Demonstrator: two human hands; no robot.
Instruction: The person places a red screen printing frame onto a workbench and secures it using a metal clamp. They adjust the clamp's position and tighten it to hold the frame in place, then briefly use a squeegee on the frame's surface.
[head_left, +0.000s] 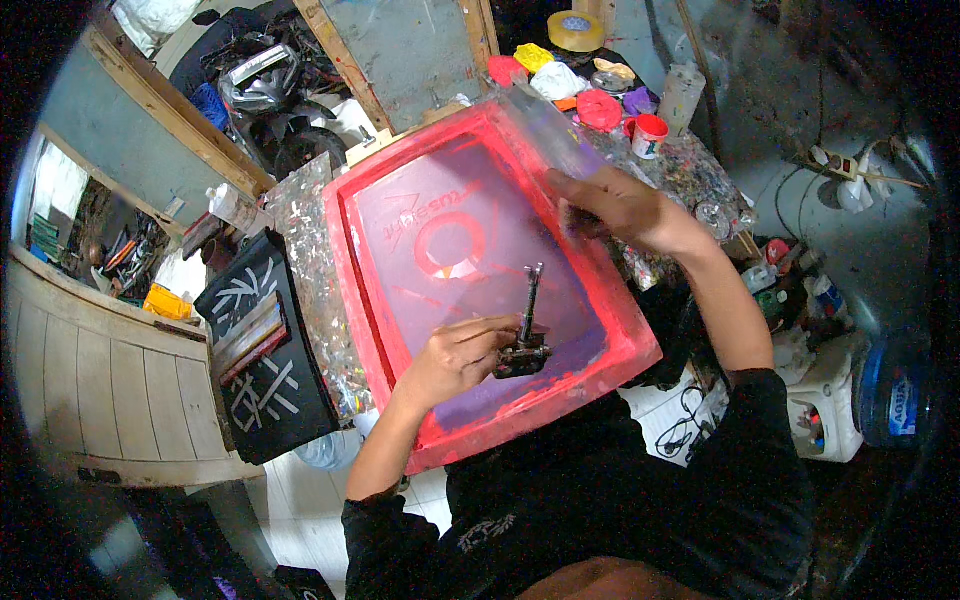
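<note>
Left hand [455,360] reaches over the red-framed rectangular mesh screen [632,350], fingertips meeting a black metal device with an upright rod [522,358], grip unclear! Right hand [628,212], blurred, fingers curled, hovers by the screen's right rail; can't tell whether it's holding anything. The screen lies tilted across the paint-spattered table [308,235].

Two bare hands, one left hand [460,362] and one right hand [622,215], appear alongside one red-rimmed screen frame [530,412] and one black metal device [522,362]. Also in view are one roll of yellow tape [577,31], one red-and-white cup [649,138], one motorcycle [263,88], one large blue water bottle [893,395], one power strip [832,162] and one yellow container [168,302].
</note>
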